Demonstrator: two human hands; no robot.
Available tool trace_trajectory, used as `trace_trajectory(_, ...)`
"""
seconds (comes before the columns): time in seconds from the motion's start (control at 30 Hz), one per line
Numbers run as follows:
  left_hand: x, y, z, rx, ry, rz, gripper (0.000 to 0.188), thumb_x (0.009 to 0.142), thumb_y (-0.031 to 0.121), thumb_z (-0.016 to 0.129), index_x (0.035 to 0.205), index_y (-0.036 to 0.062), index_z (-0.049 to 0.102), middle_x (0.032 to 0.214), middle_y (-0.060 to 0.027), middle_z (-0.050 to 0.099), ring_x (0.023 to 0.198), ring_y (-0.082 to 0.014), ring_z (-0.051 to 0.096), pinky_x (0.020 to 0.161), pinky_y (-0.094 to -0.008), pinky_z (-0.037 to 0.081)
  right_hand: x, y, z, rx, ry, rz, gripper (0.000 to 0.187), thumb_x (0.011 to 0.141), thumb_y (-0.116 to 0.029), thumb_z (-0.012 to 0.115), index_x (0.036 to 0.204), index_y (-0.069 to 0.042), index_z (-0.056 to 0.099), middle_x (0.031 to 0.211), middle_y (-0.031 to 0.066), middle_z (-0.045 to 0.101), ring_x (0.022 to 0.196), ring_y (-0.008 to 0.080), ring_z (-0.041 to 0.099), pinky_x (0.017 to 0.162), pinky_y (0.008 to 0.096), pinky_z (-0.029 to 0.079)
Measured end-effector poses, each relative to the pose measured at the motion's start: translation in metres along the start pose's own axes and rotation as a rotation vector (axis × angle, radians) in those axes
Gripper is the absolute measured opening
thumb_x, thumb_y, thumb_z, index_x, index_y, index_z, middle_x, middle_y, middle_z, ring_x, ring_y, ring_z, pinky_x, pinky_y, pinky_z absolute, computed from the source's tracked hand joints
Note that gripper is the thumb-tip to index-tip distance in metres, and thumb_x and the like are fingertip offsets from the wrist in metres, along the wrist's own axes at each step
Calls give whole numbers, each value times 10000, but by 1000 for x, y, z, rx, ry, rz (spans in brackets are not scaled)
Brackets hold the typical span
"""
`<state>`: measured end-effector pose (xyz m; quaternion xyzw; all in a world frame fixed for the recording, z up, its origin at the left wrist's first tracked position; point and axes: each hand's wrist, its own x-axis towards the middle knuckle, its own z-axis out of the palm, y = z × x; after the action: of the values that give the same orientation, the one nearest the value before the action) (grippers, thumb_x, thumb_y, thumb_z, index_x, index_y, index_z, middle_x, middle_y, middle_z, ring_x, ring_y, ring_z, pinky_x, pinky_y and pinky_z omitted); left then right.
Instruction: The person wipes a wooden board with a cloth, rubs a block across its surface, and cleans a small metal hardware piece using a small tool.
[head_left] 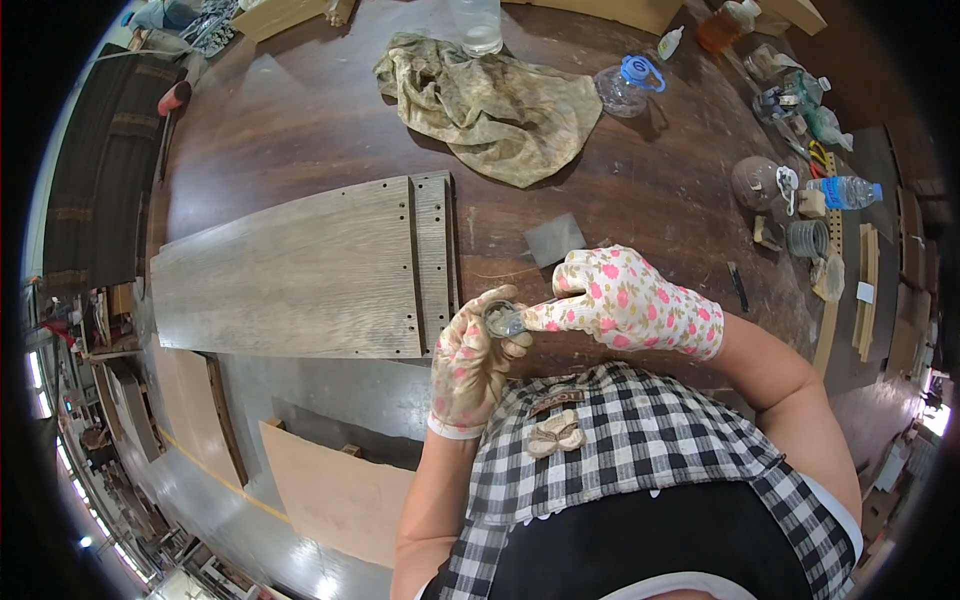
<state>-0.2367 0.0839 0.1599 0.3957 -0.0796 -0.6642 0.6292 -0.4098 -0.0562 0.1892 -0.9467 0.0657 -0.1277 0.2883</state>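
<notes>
My left hand (472, 365), in a floral glove, is closed around a small round cup (497, 312) with pale grey stuff inside. My right hand (620, 303), gloved the same way, pinches a small flat scraper (511, 323) whose greyish blade dips into the cup; its handle is mostly hidden by my fingers. Just beyond my hands a square grey sheet (555, 240) lies flat on the brown table. To the left rest two grey wood-grain panels (290, 275) (434, 230), stacked and offset, with small dark holes along their ends.
A crumpled camouflage cloth (500, 110) and a blue-capped bottle (625, 88) lie farther back. On the right are a blue-labelled water bottle (848, 192), a jug (760, 184), a coiled ring (808, 240) and a dark slim tool (738, 286). A red-headed mallet (174, 98) lies far left.
</notes>
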Motion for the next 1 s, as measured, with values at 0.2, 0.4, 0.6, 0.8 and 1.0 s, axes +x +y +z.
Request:
trace_trajectory(0.2,1,-3,-2,-2,-40,103,565,851,344,639,1241,-25,461,1071,-125,588,838,-134,595,651,-175,490,-2,1,11,343,191,89,365,769,-19,605,1112,-140,638,788,49,601,675,206,580,557,315,469)
trace_trajectory(0.4,1,-10,0,1,33,150,514,869,290,635,1257,10,452,1139,-102,562,850,-119,575,637,-161,471,-2,-8,13,208,321,155,304,779,-24,618,1074,-90,649,705,49,590,594,214,559,516,316,443)
trace_trajectory(0.6,0,-9,-1,30,36,174,489,871,270,638,1259,33,460,1146,-88,561,859,-105,565,671,-166,473,-2,-18,20,-80,91,107,425,759,-82,550,1175,-152,597,817,40,577,733,198,596,564,309,498)
trace_trajectory(0.8,1,-12,-2,74,35,200,476,875,263,635,1257,39,464,1147,-84,562,867,-105,562,701,-177,477,2,-8,21,36,216,140,409,709,-74,602,1107,-159,644,723,17,539,652,182,560,516,309,460)
trace_trajectory(1.0,2,-12,1,43,39,220,465,876,207,626,1263,18,450,1136,-94,566,874,-107,577,727,-183,494,1,-10,18,25,118,125,418,738,-83,586,1145,-176,612,824,55,573,737,216,591,581,323,495)
